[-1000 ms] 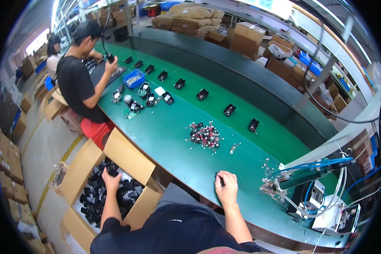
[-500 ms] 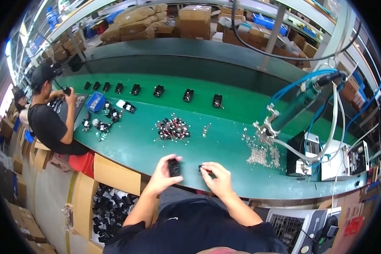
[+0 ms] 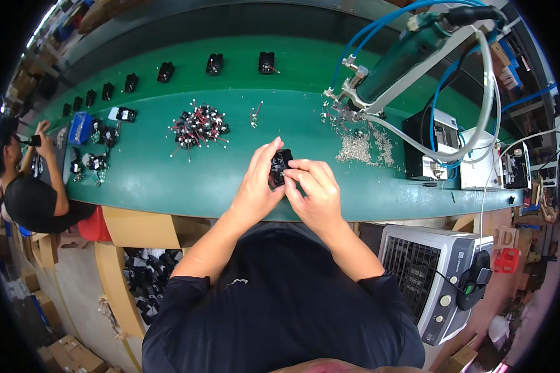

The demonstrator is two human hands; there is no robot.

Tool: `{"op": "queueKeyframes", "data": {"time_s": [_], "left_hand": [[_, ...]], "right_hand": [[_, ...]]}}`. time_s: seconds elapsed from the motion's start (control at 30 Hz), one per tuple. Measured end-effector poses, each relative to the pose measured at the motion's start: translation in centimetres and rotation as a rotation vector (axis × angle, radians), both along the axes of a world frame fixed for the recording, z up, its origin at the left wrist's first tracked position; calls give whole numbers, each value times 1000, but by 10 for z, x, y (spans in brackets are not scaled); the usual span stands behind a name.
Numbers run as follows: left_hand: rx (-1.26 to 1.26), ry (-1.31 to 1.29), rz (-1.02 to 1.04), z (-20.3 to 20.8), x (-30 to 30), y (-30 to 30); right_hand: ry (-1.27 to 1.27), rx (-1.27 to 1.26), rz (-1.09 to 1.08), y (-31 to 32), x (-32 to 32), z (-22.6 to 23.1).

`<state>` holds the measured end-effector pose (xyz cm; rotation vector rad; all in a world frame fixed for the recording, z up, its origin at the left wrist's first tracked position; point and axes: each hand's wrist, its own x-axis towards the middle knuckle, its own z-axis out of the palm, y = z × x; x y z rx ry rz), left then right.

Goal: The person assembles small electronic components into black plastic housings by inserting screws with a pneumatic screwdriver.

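Observation:
My left hand (image 3: 259, 181) is closed around a black plastic housing (image 3: 280, 165), which it holds above the near edge of the green table. Thumb and fingers of my right hand (image 3: 318, 188) are pinched together at the open face of that housing. Whatever sits between those fingertips is hidden. Beyond my left hand lies a heap of small parts with red and black wires (image 3: 199, 127). One loose wired part (image 3: 254, 116) rests to the right of the heap. Several similar black housings, among them one with a red wire (image 3: 267, 63), stand in a row along the far side.
At right, a screwdriver-like tool (image 3: 395, 65) with blue hoses hangs above scattered small metal pieces (image 3: 356, 148), beside a black and white machine (image 3: 434, 146). A blue bin (image 3: 80, 128) stands at left near a co-worker (image 3: 36, 186). Below are a cardboard box (image 3: 115, 287) and a grey cooler (image 3: 416, 273).
My hands have come together: the right, which pinched a small black part apart from the left, is now at the housing. The view has tilted down and turned right.

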<state>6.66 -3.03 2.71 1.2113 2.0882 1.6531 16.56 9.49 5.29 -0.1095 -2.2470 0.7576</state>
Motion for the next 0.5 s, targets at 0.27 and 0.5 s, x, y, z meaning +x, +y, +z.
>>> {"op": "queueKeyframes", "data": {"time_s": [0.27, 0.5], "left_hand": [[-68, -25, 35, 7, 7, -14], [-36, 150, 77, -6, 3, -19]], "right_hand": [[-35, 65, -4, -11, 1, -7], [-110, 125, 68, -10, 4, 0]]}}
